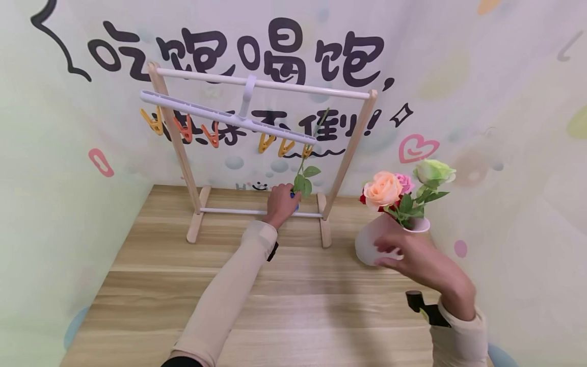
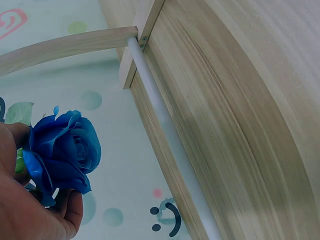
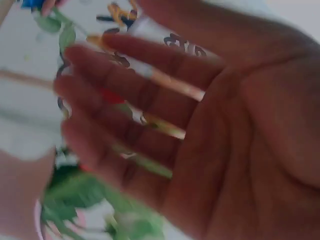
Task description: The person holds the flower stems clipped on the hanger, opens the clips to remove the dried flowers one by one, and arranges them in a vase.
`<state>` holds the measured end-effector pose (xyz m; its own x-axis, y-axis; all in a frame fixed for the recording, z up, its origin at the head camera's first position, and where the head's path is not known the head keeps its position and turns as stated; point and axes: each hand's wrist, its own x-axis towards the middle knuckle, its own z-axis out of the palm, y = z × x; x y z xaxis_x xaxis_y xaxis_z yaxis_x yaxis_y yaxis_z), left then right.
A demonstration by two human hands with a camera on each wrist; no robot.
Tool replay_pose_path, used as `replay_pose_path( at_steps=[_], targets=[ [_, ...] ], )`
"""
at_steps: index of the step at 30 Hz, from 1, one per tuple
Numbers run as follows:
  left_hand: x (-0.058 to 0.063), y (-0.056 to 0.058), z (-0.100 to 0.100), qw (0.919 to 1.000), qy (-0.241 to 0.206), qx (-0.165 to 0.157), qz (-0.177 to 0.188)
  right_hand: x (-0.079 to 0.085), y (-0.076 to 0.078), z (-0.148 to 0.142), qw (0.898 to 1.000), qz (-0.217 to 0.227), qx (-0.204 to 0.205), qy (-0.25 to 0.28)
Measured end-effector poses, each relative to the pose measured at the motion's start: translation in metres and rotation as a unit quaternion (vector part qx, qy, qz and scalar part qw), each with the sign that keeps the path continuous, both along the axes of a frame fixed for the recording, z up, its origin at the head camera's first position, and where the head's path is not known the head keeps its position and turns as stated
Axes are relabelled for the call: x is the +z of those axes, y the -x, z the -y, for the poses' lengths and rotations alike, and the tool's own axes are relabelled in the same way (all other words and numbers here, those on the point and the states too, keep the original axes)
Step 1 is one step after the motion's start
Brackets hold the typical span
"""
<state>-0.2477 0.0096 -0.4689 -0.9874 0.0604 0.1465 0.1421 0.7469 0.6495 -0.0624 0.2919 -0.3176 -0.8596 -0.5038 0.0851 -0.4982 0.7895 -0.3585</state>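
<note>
My left hand (image 1: 281, 204) grips a blue rose (image 2: 65, 147) just at the base of its bloom. The bloom points downward, and its green leaves (image 1: 302, 184) show above the fingers. Its stem rises to the yellow clip (image 1: 307, 150) at the right end of a lavender hanger (image 1: 197, 109), and the stem's end sticks up past the bar. Beside the white vase (image 1: 367, 244) is my right hand (image 1: 412, 257), its fingers loosely bent and apart. The right wrist view shows that palm (image 3: 240, 140) holding nothing, with blurred leaves behind.
The hanger hooks over the white top rod (image 1: 312, 89) of a wooden rack and tilts down to the right. Other yellow clips and orange clips (image 1: 211, 135) hang along it. Peach (image 1: 382, 191), pink, red and pale green (image 1: 434, 173) roses stand in the vase.
</note>
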Motion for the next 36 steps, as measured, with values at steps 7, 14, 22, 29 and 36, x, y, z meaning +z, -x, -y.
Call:
replay_pose_path(
  at_steps=[7, 14, 22, 29, 36],
  targets=[
    [0.002, -0.004, 0.006, 1.0000, 0.008, 0.002, -0.003, -0.016, 0.021, 0.042, 0.994, -0.007, 0.100, 0.051],
    [0.001, -0.004, 0.006, 0.9999, 0.010, -0.001, -0.009, -0.020, 0.043, 0.075, 0.993, -0.005, 0.041, 0.111],
    [0.001, -0.009, 0.006, 0.9999, 0.003, -0.005, -0.011, -0.029, 0.080, 0.105, 0.983, -0.046, -0.008, 0.179],
    [0.003, -0.014, 0.007, 0.9999, 0.000, -0.010, -0.013, -0.031, 0.112, 0.124, 0.961, -0.062, -0.090, 0.253],
    [-0.001, -0.018, 0.008, 0.9996, 0.012, -0.006, -0.026, -0.044, 0.142, 0.143, 0.926, -0.075, -0.145, 0.340]
  ],
)
